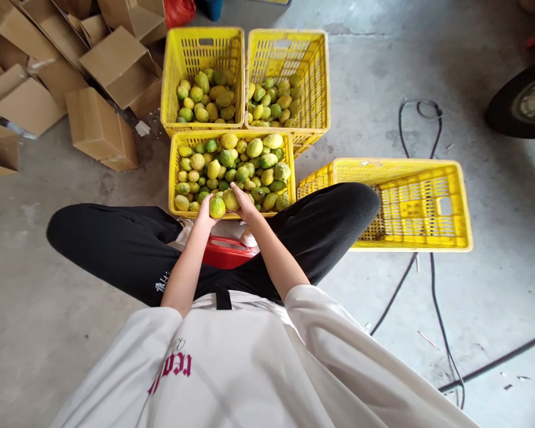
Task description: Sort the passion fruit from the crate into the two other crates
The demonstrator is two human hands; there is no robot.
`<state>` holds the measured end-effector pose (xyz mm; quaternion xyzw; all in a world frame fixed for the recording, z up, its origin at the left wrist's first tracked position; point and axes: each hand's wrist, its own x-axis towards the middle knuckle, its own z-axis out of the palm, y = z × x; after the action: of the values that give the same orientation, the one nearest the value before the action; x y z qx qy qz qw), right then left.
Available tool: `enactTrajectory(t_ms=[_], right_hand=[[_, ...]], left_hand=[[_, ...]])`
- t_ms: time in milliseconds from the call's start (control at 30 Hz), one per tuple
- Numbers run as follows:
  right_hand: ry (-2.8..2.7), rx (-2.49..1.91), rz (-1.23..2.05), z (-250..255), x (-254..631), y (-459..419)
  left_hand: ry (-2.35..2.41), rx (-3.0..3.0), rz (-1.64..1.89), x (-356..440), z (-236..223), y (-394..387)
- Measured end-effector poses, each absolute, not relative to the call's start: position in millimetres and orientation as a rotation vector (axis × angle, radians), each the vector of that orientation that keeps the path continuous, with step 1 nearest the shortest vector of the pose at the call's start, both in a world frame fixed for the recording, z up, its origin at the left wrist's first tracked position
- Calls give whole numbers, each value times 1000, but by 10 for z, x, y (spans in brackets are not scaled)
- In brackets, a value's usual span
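I sit over a yellow crate (175, 156) heaped with green and yellow fruits. My left hand (205, 217) is closed round one green-yellow fruit (217, 207) at the crate's near rim. My right hand (244, 204) grips another fruit (230, 200) right beside it, just inside the crate. The two fruits are almost touching. Behind this crate stand two more yellow crates, the left one (202, 44) and the right one (289, 47), both partly filled with the same fruits.
An empty yellow crate (428, 205) lies beside my right knee. A red stool (223, 252) shows between my legs. Flattened and folded cardboard boxes (100, 128) pile up at far left. Black cables (432, 297) cross the concrete floor on the right, and a wheel (524, 101) shows at the right edge.
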<state>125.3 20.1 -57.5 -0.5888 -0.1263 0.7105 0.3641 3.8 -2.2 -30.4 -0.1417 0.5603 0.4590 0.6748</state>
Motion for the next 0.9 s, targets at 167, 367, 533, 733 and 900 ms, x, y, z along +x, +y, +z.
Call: enactTrajectory(t_ms=[167, 367, 533, 733, 900], right_hand=[[-162, -1407, 1905, -383, 1299, 212], [-8, -1300, 1955, -353, 1333, 254], [98, -1254, 1927, -350, 1334, 266], [140, -1263, 1927, -359, 1343, 258], [75, -1257, 1920, -372, 1334, 248]], left_hand=[[1221, -334, 1024, -5, -151, -11], [1171, -303, 1041, -27, -82, -13], [1216, -361, 1020, 16, -66, 17], [1288, -353, 1025, 29, -108, 27], [1294, -295, 1057, 50, -132, 29]])
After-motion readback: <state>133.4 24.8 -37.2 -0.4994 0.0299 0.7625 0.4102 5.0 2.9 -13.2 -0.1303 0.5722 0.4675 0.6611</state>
